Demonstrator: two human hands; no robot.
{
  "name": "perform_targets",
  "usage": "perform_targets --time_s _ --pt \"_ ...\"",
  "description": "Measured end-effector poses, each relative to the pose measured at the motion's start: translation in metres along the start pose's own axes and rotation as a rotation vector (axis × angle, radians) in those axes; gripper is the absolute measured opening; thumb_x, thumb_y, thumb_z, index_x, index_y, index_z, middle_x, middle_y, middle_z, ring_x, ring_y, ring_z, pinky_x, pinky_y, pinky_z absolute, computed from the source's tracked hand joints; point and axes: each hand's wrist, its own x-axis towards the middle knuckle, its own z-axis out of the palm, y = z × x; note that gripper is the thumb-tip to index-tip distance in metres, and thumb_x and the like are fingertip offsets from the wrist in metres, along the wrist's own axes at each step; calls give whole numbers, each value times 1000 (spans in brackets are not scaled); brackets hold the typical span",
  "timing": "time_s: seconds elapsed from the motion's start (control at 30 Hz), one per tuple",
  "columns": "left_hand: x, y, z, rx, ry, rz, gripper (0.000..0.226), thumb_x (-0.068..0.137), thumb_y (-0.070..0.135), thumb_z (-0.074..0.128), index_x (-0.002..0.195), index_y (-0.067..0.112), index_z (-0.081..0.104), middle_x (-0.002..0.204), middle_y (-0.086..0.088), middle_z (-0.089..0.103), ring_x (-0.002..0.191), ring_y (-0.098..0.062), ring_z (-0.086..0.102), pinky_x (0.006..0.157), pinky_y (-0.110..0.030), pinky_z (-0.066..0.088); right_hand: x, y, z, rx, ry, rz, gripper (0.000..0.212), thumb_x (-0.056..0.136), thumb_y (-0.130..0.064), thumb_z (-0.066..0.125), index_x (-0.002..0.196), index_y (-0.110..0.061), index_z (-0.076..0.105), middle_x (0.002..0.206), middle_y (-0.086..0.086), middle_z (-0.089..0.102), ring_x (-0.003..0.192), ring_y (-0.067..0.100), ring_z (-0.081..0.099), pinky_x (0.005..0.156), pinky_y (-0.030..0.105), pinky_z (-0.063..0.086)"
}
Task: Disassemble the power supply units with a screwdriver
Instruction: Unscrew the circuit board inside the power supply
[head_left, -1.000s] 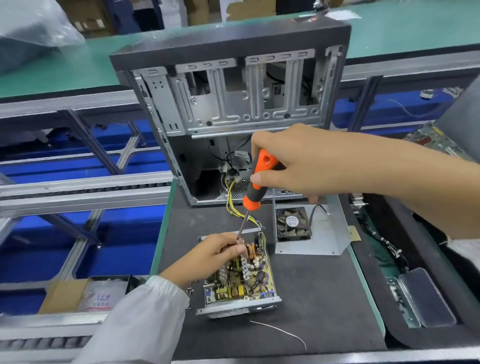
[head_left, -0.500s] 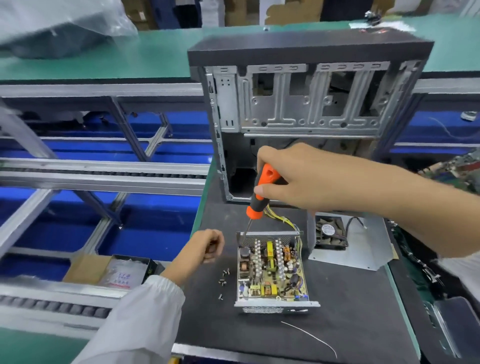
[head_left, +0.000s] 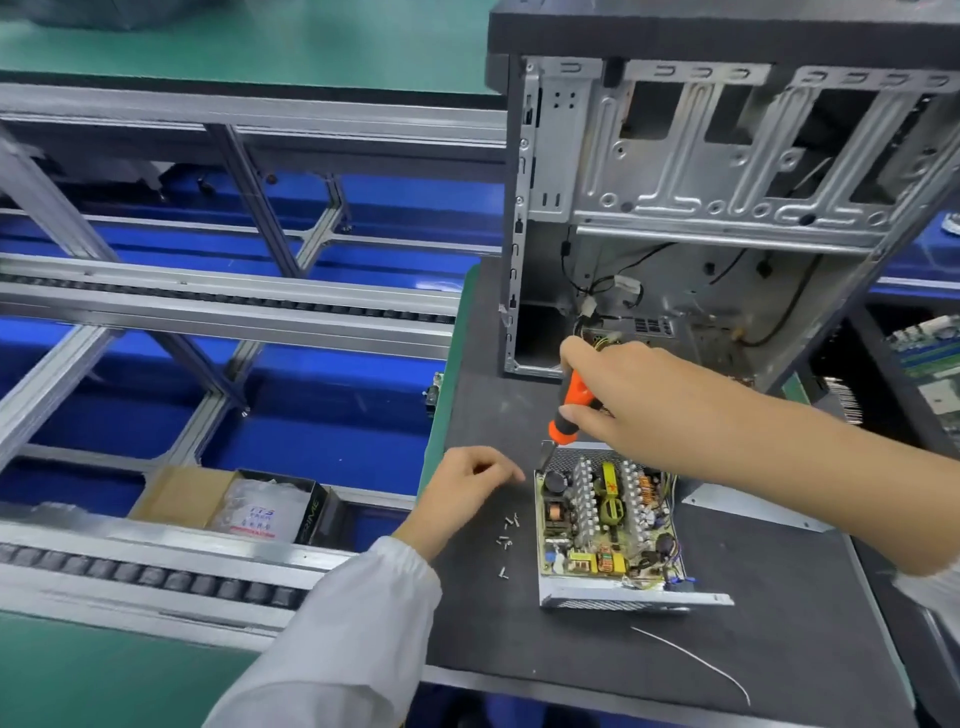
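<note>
the power supply unit (head_left: 605, 525), cover off and circuit board bare, lies on the dark work mat (head_left: 519, 634), nearer the mat's left edge than its right. the right hand (head_left: 639, 400) is curled round the orange-handled screwdriver (head_left: 571, 413), its tip down at the unit's far left corner. the left hand (head_left: 467, 483) hovers just left of the unit, fingers loosely curled, holding nothing i can make out. a few loose screws (head_left: 506, 538) lie on the mat between that hand and the unit's left wall. bare mat runs in front of the unit to the near edge, with only a thin white wire (head_left: 691, 660) across it. an open computer case (head_left: 717, 208) stands close behind, and a grey metal cover (head_left: 753, 512) lies to the right under the forearm. left of the mat the surface drops to conveyor rails (head_left: 218, 306). half a second ago the left hand sat further from the unit; a second ago it gripped the unit's far end.
</note>
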Motion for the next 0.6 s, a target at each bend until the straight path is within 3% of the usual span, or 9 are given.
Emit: perform_targets --time_s 0.07,0.17,0.27,0.43,0.6 --pt "3 -1 0 121 -18 73 15 90 12 63 79 15 74 61 12 62 61 -5 54 63 -18 43 -1 -1 1 23 -8 14 24 97 -41 45 101 -19 35 75 2 51 64 20 52 58 37 47" --pt "-1 -6 2 283 -147 131 12 84 14 71 76 23 71 46 13 37 48 -6 34 52 -15 32 -9 -3 -1 93 -22 2 24 95 -43 47 95 -22 36 71 -1 52 63 17 52 59 39 48" --pt "-10 -10 5 349 -215 181 15 79 12 75 75 26 69 47 11 32 47 -6 32 50 -14 27 -16 -10 1 89 -112 -18 24 94 -44 47 92 -24 36 72 -3 54 67 17 54 63 40 49" --pt "-20 -20 9 424 -236 212 10 78 15 78 85 21 74 53 8 37 50 -7 34 52 -19 28 -22 -14 13 83 -211 -13 24 94 -46 45 95 -24 35 78 -4 53 75 21 56 68 43 49" --pt "-26 -27 17 482 -231 178 14 79 17 76 91 24 73 57 10 43 54 -6 40 59 -23 35 -30 -17 27 -21 -199 -55 30 95 -47 42 89 -26 22 78 -2 48 76 24 54 63 38 46"
